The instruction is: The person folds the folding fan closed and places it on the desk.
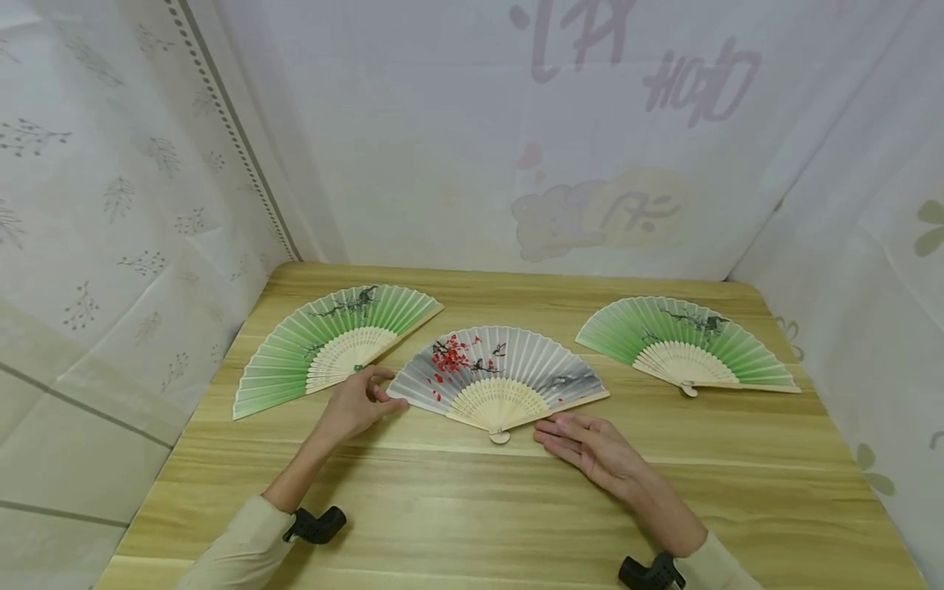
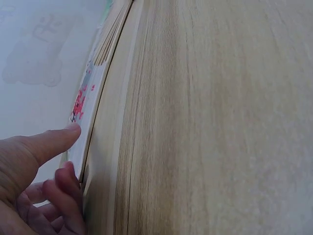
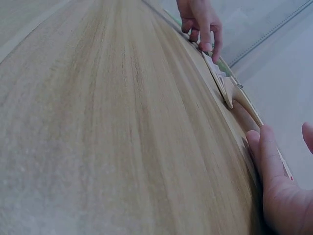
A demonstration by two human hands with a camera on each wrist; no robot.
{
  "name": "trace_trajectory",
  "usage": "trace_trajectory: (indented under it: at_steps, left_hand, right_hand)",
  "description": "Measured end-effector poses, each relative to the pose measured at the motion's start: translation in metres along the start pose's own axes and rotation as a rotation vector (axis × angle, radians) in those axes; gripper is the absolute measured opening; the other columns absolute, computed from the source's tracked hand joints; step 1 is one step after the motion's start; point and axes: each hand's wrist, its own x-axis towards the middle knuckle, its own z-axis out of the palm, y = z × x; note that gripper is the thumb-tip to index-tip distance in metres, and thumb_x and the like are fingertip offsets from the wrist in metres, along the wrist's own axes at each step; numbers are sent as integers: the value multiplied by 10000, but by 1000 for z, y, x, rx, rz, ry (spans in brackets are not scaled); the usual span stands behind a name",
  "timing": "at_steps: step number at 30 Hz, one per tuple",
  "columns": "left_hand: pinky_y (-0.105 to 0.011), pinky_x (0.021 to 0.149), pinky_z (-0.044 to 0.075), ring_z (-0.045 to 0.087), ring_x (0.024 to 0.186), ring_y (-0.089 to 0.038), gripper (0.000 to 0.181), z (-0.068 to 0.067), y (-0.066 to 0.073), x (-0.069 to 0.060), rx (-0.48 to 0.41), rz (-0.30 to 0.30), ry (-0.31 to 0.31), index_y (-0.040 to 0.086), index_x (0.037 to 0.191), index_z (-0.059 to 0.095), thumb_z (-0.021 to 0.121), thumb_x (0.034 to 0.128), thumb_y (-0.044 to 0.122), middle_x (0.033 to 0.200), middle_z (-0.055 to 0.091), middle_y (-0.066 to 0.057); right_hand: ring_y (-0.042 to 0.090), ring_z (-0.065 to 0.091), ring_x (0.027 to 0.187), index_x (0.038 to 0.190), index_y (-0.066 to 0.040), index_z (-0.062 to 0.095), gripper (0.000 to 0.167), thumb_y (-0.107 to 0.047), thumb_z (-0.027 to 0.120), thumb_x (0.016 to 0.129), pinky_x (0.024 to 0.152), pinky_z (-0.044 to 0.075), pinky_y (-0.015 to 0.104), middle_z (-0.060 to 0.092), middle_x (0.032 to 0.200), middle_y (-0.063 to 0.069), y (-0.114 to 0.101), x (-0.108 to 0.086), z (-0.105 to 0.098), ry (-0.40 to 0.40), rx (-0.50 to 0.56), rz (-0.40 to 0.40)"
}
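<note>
A grey and white folding fan [image 1: 516, 360] with red blossoms lies spread in the middle of the wooden table. My left hand [image 1: 359, 404] is at its left corner, the thumb over the edge rib and the curled fingers beside the corner; the left wrist view shows this thumb [image 2: 54, 142] against the fan. Along the fan's right lower rib, my right hand [image 1: 593, 451] rests with fingers extended, the fingertips by the rib and the thumb raised apart in the right wrist view. Part of the left corner is hidden by the thumb.
A green folding fan [image 1: 280, 360] lies spread at the left, just behind my left hand. Another green folding fan [image 1: 745, 352] is spread at the right. Printed curtains [image 1: 442, 164] stand behind the table [image 1: 472, 508] and on both sides.
</note>
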Motion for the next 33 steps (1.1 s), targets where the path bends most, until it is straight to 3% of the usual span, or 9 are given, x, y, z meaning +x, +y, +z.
trace_trajectory:
  at_steps: [16,26,33]
  left_hand:
    - [-300,555,382,476,602,-165,494,1,4,3,34,6,25,-62,1193,619,873,826,150,723,563,-37]
    - [-336,580,402,488,620,-178,423,0,2,4,60,-19,20,-28,1112,620,866,835,177,746,571,-35]
    - [-343,590,418,511,628,-185,367,-1,3,4,89,-46,16,-19,1060,624,849,850,180,756,590,-34]
  right_hand:
    - [406,536,1273,1275,144,491,267,7,533,1050,1078,393,434,530,1342,348,2,7,6,20,15,15]
    - [381,564,1247,1271,119,449,250,-45,475,1085,1072,401,431,566,1305,322,1,8,9,33,-2,14]
    - [370,604,1199,1368,163,337,387,-127,407,1121,1047,430,421,600,1259,317,1,12,12,69,-25,37]
